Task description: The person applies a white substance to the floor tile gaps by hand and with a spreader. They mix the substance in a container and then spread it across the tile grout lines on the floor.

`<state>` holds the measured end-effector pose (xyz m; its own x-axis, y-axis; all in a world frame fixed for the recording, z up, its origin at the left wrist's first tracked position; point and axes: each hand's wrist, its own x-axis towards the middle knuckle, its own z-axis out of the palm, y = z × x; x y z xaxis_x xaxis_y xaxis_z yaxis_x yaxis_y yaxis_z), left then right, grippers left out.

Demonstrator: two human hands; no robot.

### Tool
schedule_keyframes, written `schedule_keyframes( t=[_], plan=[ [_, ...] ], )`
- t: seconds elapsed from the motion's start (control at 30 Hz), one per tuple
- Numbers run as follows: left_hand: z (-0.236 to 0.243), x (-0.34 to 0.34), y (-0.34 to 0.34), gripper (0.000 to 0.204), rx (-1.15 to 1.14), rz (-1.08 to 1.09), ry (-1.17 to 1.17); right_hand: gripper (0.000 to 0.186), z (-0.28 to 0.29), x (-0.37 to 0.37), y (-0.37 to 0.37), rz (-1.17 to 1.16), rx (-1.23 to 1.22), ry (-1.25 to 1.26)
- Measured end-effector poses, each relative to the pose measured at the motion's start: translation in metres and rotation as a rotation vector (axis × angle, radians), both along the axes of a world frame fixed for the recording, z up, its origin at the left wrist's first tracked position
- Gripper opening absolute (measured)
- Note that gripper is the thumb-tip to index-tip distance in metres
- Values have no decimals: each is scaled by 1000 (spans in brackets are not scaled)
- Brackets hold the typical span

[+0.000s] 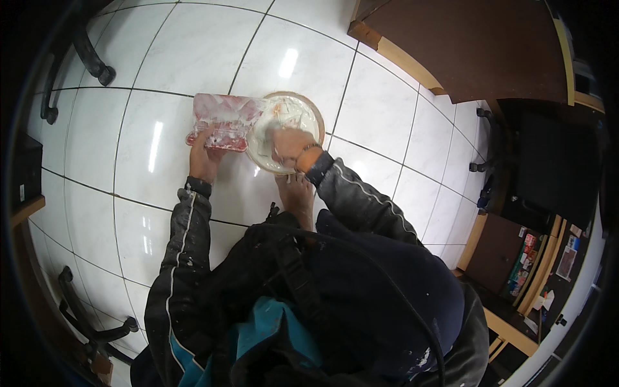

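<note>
Bending over a floor (377, 113) of glossy white tiles with dark joints. Grasping, with the fingers (206, 137) of the left hand (204, 161), the lower edge of a flat red board (216, 109), smeared over much of its face with white paste. Holding this board just at the left of a round bucket (319, 117), with its right end reaching over the rim. Seeing thick white paste (295, 115) inside the bucket, spreading also along the inner wall, with a faint orange mark toward the far side. Reaching with the right hand (291, 146) over the opening of the bucket, near a greyish, blurred shape. Being unable to tell, because of this blur, the exact state of the right fingers: clenched, released or grasping something. Wearing a dark band (307, 149) at the right wrist and a dark jacket (180, 251) with pale piping and whitish spots on the sleeves. Resting a bare foot (298, 197) on the tiles, just at the near side of the bucket. Seeing also a turquoise cloth (267, 322) at the lower middle, black chair legs (95, 61) at the left, and a dark brown cabinet (464, 51) at the upper right, well apart from the bucket.
</note>
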<state>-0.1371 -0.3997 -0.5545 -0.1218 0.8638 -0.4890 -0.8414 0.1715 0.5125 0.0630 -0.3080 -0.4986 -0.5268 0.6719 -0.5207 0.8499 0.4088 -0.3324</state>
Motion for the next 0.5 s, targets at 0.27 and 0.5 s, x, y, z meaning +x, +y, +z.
schedule_keyframes(
  t=[0.27,0.5],
  plan=[
    [22,11,7,36,14,47,-93,24,1,13,34,-58,122,170],
    [7,8,1,37,-18,58,-163,23,-5,-7,-22,7,35,12]
  ],
)
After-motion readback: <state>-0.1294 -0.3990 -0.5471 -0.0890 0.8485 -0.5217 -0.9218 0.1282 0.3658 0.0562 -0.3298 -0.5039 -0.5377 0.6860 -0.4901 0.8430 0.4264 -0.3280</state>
